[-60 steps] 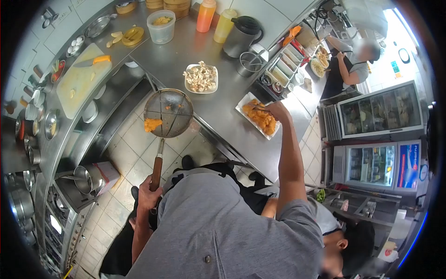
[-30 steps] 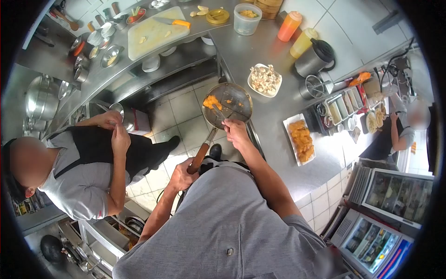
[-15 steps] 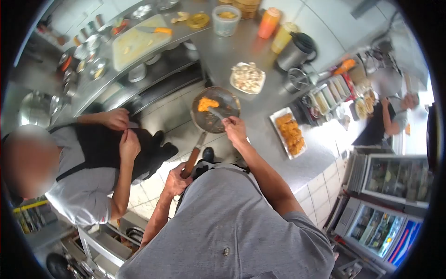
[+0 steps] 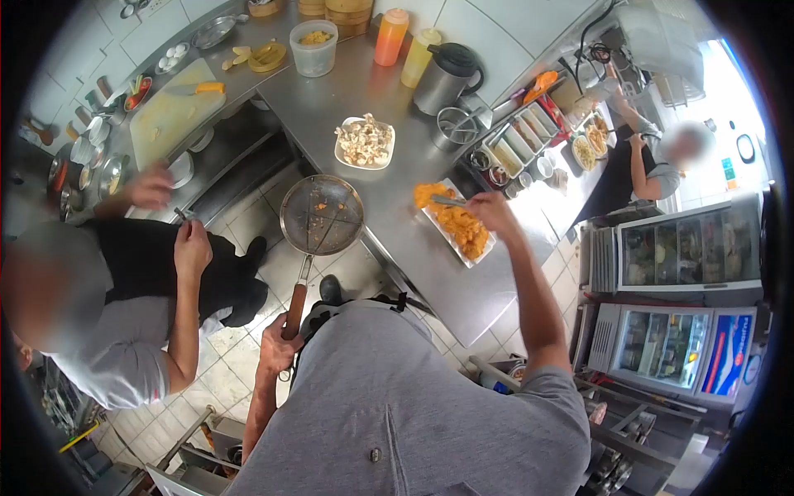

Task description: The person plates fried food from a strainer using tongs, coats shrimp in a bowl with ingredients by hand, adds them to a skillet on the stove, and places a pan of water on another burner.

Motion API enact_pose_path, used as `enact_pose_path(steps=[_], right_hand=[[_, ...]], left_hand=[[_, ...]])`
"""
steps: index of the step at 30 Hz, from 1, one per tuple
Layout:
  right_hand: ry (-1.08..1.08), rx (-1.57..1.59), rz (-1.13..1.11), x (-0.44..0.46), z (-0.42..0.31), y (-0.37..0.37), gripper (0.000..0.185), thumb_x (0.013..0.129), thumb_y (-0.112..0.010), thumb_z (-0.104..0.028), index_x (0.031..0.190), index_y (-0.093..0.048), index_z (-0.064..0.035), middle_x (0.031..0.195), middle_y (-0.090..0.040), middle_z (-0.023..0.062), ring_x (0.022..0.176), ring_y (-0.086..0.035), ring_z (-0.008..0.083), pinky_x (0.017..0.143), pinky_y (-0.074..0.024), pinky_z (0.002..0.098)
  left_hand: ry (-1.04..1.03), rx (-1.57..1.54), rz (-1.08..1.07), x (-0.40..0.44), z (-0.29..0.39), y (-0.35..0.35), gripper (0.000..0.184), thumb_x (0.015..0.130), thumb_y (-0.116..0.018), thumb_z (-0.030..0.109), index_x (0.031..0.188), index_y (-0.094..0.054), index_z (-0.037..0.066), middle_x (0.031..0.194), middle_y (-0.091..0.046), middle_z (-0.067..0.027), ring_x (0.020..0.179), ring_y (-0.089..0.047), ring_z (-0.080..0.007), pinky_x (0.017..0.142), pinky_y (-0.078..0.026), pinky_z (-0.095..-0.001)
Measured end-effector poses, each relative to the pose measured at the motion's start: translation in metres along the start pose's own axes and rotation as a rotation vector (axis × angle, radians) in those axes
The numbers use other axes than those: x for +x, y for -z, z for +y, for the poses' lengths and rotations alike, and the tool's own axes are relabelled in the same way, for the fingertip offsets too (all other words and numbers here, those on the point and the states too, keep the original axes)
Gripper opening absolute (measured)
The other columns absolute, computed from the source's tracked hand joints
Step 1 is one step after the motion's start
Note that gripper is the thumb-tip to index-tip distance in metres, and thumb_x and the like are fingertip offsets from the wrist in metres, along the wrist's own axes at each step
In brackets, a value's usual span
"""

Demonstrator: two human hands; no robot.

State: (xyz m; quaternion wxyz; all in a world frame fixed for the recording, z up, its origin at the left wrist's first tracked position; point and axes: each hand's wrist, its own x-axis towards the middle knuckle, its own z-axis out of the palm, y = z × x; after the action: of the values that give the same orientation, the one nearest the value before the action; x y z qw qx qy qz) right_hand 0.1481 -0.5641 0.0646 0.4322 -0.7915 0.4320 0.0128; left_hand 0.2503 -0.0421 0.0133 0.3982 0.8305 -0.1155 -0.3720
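Observation:
My left hand (image 4: 279,345) is closed round the wooden handle of a frying pan (image 4: 322,217), held over the floor beside the counter. Only small orange crumbs lie in the pan. Over the counter, my right hand (image 4: 491,213) grips a metal utensil (image 4: 447,200), whose tip touches orange food (image 4: 465,233) at the upper left end of a white rectangular plate (image 4: 477,263). A piece of that food hangs over the plate's end. A white bowl of chopped mushrooms (image 4: 364,141) stands between pan and plate.
A co-worker (image 4: 132,289) stands at the left, hands raised. Another person (image 4: 647,169) works at the far right. On the steel counter (image 4: 285,107) are a cutting board (image 4: 157,132) with a knife, a plastic tub (image 4: 313,56), squeeze bottles (image 4: 390,38) and a steel jug (image 4: 442,81).
My right hand has moved from the pan to the plate with the utensil. The orange piece has left the pan, and food now lies at the plate's upper end. The left co-worker's hands have parted.

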Motion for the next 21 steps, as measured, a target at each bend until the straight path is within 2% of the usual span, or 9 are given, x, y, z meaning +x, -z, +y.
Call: enact_pose_path(steps=[4, 7, 11, 13, 15, 18, 19, 20, 21], right_hand=[[-0.088, -0.238, -0.171, 0.054, -0.002, 0.034, 0.02, 0.078, -0.068, -0.02, 0.07, -0.068, -0.0009, 0.056, -0.055, 0.0042, 0.046, -0.048, 0.0153, 0.043, -0.0377, 0.0345], [-0.177, -0.218, -0.28, 0.08, 0.0, 0.034, 0.02, 0.076, -0.068, -0.02, 0.073, -0.069, -0.0002, 0.052, -0.048, 0.0004, 0.04, -0.039, 0.0127, 0.038, -0.0293, 0.0313], [-0.216, -0.316, -0.313, 0.078, -0.015, 0.034, 0.021, 0.075, -0.067, -0.021, 0.067, -0.068, -0.0015, 0.051, -0.048, 0.0014, 0.04, -0.041, 0.0149, 0.039, -0.0321, 0.033], [-0.182, -0.351, -0.297, 0.086, -0.013, 0.044, 0.024, 0.074, -0.066, -0.022, 0.069, -0.068, 0.0011, 0.052, -0.053, 0.0055, 0.041, -0.047, 0.0175, 0.041, -0.0361, 0.0353], [0.121, -0.607, -0.2, 0.099, -0.008, 0.061, 0.026, 0.075, -0.066, -0.022, 0.075, -0.068, 0.0032, 0.056, -0.06, 0.0116, 0.044, -0.054, 0.0211, 0.046, -0.042, 0.036], [0.295, -0.509, 0.066, 0.105, -0.021, 0.091, 0.026, 0.077, -0.068, -0.027, 0.089, -0.073, -0.0049, 0.074, -0.07, 0.015, 0.067, -0.069, 0.0333, 0.062, -0.0526, 0.0407], [0.499, -0.554, 0.33, 0.118, -0.016, 0.089, 0.033, 0.084, -0.06, -0.034, 0.101, -0.072, -0.0094, 0.095, -0.072, 0.016, 0.092, -0.068, 0.0359, 0.081, -0.0519, 0.049], [0.454, -0.669, 0.361, 0.103, -0.046, 0.097, 0.036, 0.087, -0.059, -0.039, 0.109, -0.069, -0.0112, 0.109, -0.069, 0.0148, 0.102, -0.065, 0.0348, 0.09, -0.0505, 0.0484], [0.295, -0.703, 0.245, 0.097, -0.076, 0.102, 0.032, 0.087, -0.059, -0.035, 0.107, -0.07, -0.0131, 0.11, -0.068, 0.0161, 0.103, -0.065, 0.0348, 0.092, -0.0506, 0.0465]], left_hand=[[0.012, -0.022, -0.021, -0.004, 0.003, -0.003, 0.042, 0.073, -0.069, 0.013, 0.112, -0.061, -0.001, 0.073, -0.058, -0.008, 0.066, -0.053, -0.0162, 0.063, -0.047, -0.0324], [0.018, -0.024, -0.025, -0.015, -0.001, -0.007, 0.043, 0.073, -0.069, 0.013, 0.113, -0.061, 0.0, 0.072, -0.058, -0.0067, 0.064, -0.052, -0.0156, 0.062, -0.046, -0.0318], [0.052, -0.069, 0.013, -0.04, -0.011, -0.021, 0.044, 0.072, -0.068, 0.011, 0.114, -0.061, 0.0, 0.072, -0.057, -0.0042, 0.063, -0.052, -0.0138, 0.06, -0.046, -0.0308], [0.118, -0.181, -0.008, -0.054, -0.017, -0.031, 0.044, 0.071, -0.068, 0.011, 0.114, -0.061, 0.0, 0.071, -0.057, -0.0042, 0.062, -0.054, -0.0131, 0.058, -0.046, -0.0306], [0.127, -0.125, 0.026, -0.068, -0.027, -0.04, 0.045, 0.07, -0.068, 0.011, 0.113, -0.061, -0.001, 0.069, -0.057, -0.0048, 0.061, -0.054, -0.0121, 0.056, -0.046, -0.0304], [0.147, -0.045, 0.005, -0.088, -0.04, -0.052, 0.05, 0.067, -0.071, 0.013, 0.113, -0.062, -0.003, 0.071, -0.064, -0.0088, 0.064, -0.06, -0.0157, 0.061, -0.05, -0.0339], [0.085, -0.006, 0.053, -0.089, -0.056, -0.06, 0.051, 0.066, -0.073, 0.014, 0.113, -0.062, -0.003, 0.072, -0.066, -0.0103, 0.066, -0.063, -0.0173, 0.062, -0.051, -0.0353], [0.208, -0.053, 0.024, -0.093, -0.057, -0.063, 0.052, 0.065, -0.074, 0.015, 0.112, -0.063, -0.003, 0.072, -0.067, -0.0116, 0.068, -0.066, -0.0207, 0.064, -0.052, -0.0373], [0.082, 0.028, 0.037, -0.098, -0.052, -0.063, 0.052, 0.066, -0.075, 0.016, 0.113, -0.063, -0.003, 0.072, -0.068, -0.0108, 0.065, -0.065, -0.0185, 0.062, -0.051, -0.0356]])
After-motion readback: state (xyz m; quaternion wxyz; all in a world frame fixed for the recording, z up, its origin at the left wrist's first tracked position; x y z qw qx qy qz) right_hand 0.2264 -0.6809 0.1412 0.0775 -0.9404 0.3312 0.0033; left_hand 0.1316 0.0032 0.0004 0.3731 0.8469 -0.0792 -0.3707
